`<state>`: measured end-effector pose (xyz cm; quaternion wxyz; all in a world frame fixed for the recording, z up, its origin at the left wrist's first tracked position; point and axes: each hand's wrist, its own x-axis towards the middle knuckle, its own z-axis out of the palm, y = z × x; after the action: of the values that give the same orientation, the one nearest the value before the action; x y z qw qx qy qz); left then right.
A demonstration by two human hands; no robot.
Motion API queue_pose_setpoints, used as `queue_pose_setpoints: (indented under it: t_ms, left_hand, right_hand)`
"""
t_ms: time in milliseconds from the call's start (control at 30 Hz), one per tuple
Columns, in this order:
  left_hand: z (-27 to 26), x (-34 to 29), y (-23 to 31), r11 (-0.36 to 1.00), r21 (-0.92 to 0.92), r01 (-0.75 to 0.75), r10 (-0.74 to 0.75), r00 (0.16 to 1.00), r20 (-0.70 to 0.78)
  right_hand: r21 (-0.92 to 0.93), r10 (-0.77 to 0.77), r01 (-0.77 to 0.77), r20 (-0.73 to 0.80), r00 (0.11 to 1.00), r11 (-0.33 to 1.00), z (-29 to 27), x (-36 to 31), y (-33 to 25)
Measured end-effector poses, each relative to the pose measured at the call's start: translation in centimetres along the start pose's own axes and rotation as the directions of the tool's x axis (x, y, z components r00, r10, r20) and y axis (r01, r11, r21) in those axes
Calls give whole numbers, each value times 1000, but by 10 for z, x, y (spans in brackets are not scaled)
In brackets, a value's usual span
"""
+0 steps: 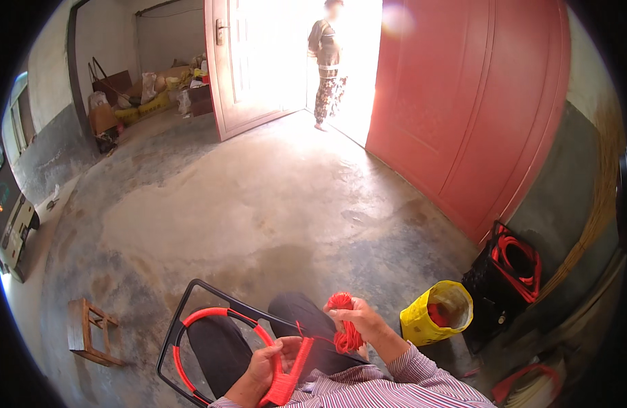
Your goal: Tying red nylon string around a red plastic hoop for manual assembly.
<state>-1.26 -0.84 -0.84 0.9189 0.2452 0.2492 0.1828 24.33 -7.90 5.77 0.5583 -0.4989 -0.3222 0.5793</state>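
Note:
Across my lap leans a black tubular frame [172, 328] with a ring [208, 312] partly wrapped in red cord. My left hand [266, 362] is closed around the ring's near side, beside a thick red-wrapped section [293, 372]. To its right, my right hand [357, 318] grips a loose bundle of red cord [348, 334] above my right knee. A strand of the cord runs from the bundle to the wrapped section. The left fingertips are partly hidden behind the ring.
At right stand a yellow bucket [414, 328] with something red inside and black frames with red-wrapped rings [516, 262]. A small wooden stool [89, 333] is at left. A person [327, 64] stands in the bright doorway beside the red door [463, 115]. Sacks [153, 103] are piled beyond an opening.

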Motion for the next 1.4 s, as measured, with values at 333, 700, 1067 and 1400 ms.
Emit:
queue_pose_setpoints:
  t_ms: [333,700,1067,1400]
  left_hand:
    - [3,-3,1,1000,-7,6,-7,999,-54]
    - [5,-3,1,1000,-7,-4,4,999,-33]
    - [5,-1,5,1000,4,-15,16,999,-52]
    - [-11,8,-5,1000,2,12,-12,999,-49]
  right_hand:
    - [46,31,-31,5,1000,998,5,-1,12]
    - [83,34,-33,-10,999,996,-1,-4,22]
    - [113,16,-15,-10,1000,993,-4,-1,24]
    - [18,-109,110,-57,992,994,-6,4,2]
